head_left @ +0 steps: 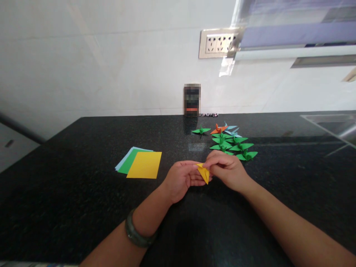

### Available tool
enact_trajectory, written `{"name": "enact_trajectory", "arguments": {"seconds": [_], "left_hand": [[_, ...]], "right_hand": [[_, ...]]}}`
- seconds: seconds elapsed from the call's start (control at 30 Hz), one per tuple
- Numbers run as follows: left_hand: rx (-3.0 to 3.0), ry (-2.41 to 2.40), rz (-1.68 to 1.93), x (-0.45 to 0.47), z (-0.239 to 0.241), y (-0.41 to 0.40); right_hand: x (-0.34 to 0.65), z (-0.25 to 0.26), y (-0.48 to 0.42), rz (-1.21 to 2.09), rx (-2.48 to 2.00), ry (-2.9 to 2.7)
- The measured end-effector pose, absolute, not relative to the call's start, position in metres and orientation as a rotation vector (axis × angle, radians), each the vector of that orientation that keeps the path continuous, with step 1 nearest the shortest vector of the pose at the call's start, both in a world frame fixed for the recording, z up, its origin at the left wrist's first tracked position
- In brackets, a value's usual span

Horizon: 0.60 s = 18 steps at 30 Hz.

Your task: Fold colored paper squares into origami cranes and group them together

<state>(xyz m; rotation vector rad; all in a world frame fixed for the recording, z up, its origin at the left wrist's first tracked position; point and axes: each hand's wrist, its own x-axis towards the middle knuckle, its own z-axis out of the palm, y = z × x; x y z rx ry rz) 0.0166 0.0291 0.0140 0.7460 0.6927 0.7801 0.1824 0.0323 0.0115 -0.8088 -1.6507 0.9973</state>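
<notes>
A small piece of yellow folded paper (205, 174), pointed at its lower end, is held between my two hands above the dark counter. My left hand (182, 180) supports it from the left, with the thumb on its upper left and the fingers behind it. At its upper right corner, my right hand (226, 168) pinches the paper between thumb and fingers. Just beyond my right hand sit several green paper cranes (246, 155), the nearest partly hidden by that hand. An orange paper crane (218, 129) and light blue paper cranes (233, 132) stand behind them.
Flat yellow paper (144, 165) lies over green paper (125, 163) and light blue sheets on the left. A lone green crane (201, 130) stands near a blurred phone-like object (192, 100) against the wall, with a beaded strap (210, 115) beside it. Sockets (219, 43) are above.
</notes>
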Motion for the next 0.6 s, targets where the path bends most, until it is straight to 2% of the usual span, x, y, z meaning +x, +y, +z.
{"name": "enact_trajectory", "arguments": {"seconds": [0.17,0.37,0.6], "left_hand": [[0.827,0.793,0.794,0.018,0.013,0.028],[1.026,0.968,0.919,0.022,0.011,0.028],[1.361,1.172,1.022,0.02,0.009,0.027]], "right_hand": [[0.18,0.011,0.032,0.844,-0.802,-1.762],[0.174,0.01,0.03,1.195,-1.09,-1.526],[0.171,0.01,0.029,1.198,-1.153,-1.558]]}}
